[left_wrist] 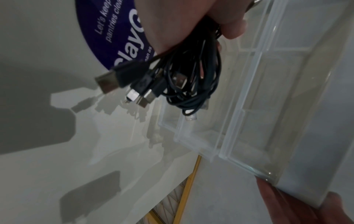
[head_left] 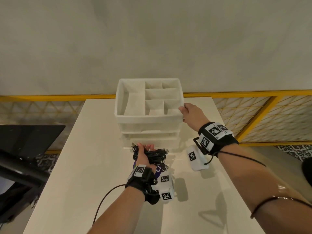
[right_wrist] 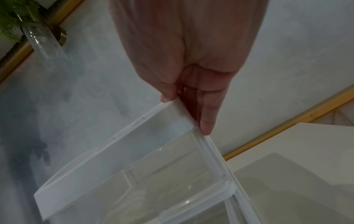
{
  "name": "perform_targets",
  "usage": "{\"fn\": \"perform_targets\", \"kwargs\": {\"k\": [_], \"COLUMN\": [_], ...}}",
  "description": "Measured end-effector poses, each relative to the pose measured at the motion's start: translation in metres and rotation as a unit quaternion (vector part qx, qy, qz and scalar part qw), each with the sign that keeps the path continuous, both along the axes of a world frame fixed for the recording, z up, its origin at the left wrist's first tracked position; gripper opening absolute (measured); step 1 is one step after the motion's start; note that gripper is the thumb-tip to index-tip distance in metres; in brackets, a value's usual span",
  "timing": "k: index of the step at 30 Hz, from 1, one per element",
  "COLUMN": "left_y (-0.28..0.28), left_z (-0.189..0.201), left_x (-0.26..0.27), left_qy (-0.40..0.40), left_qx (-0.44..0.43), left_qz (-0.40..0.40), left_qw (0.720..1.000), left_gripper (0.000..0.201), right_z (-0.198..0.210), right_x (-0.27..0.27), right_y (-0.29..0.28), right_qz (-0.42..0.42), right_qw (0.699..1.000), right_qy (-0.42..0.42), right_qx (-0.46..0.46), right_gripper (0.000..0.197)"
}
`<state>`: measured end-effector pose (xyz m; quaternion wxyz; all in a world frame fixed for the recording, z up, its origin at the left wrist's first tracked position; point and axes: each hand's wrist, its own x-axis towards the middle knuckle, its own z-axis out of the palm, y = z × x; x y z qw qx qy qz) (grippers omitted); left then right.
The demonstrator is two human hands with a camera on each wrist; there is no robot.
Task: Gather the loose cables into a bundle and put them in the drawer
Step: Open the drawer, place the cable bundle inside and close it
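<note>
A bundle of black USB cables point(head_left: 156, 155) point(left_wrist: 191, 78) is gripped in my left hand point(head_left: 145, 150) point(left_wrist: 228, 28), held just above the table in front of the drawer unit's lower drawers. Several plugs stick out of the bundle. The translucent white drawer unit point(head_left: 148, 129) point(left_wrist: 249, 106) point(right_wrist: 114, 159) stands at the table's far end. Its divided top tray point(head_left: 148, 116) is open upward, and its compartments hold nothing that I can see. My right hand point(head_left: 183, 114) point(right_wrist: 185, 112) point(left_wrist: 296, 201) pinches the tray's front right corner, thumb on the rim, fingers down the outside.
A purple round sticker point(head_left: 158, 169) point(left_wrist: 118, 30) lies on the white table point(head_left: 84, 166) under my left hand. A black frame point(head_left: 25, 146) stands off the table's left side. A yellow rail point(head_left: 236, 94) runs behind. A glass vase with greenery point(right_wrist: 42, 39) shows beyond the unit.
</note>
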<state>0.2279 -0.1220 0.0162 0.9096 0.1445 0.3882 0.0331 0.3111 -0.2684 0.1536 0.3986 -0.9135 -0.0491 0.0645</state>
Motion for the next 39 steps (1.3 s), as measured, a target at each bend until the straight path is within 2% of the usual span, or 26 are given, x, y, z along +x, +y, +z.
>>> {"fn": "perform_targets", "kwargs": {"k": [12, 19, 24, 28, 32, 34, 36, 39], "left_y": [-0.008, -0.009, -0.005, 0.002, 0.011, 0.017, 0.024, 0.033], "left_z": [-0.011, -0.014, -0.011, 0.006, 0.042, 0.067, 0.096, 0.129], "left_x": [-0.038, -0.045, -0.054, -0.07, -0.082, -0.079, -0.072, -0.054], "left_qy": [-0.018, -0.013, 0.042, 0.099, 0.046, 0.011, -0.019, -0.072], "left_qx": [-0.023, 0.001, 0.075, 0.175, 0.307, 0.384, 0.475, 0.608], "left_qz": [0.001, -0.002, -0.034, -0.083, -0.121, -0.149, -0.183, -0.246], "left_qw": [1.0, 1.0, 0.996, 0.976, 0.943, 0.911, 0.861, 0.751], "left_gripper": [0.035, 0.031, 0.033, 0.036, 0.033, 0.036, 0.036, 0.028], "right_z": [0.007, 0.008, 0.006, 0.005, 0.005, 0.005, 0.005, 0.005], "right_x": [-0.007, -0.006, -0.005, -0.004, -0.004, -0.004, -0.004, -0.004], "right_y": [0.005, 0.006, 0.005, 0.005, 0.005, 0.005, 0.005, 0.005], "right_qz": [-0.018, -0.019, -0.019, -0.015, -0.014, -0.014, -0.014, -0.015], "right_qw": [1.0, 1.0, 1.0, 1.0, 1.0, 1.0, 1.0, 1.0], "right_qy": [0.009, 0.009, 0.004, 0.003, 0.001, 0.0, -0.001, 0.001], "right_qx": [-0.007, -0.017, -0.017, -0.015, -0.014, -0.015, -0.016, -0.019], "right_gripper": [0.036, 0.035, 0.035, 0.034, 0.035, 0.035, 0.035, 0.034]}}
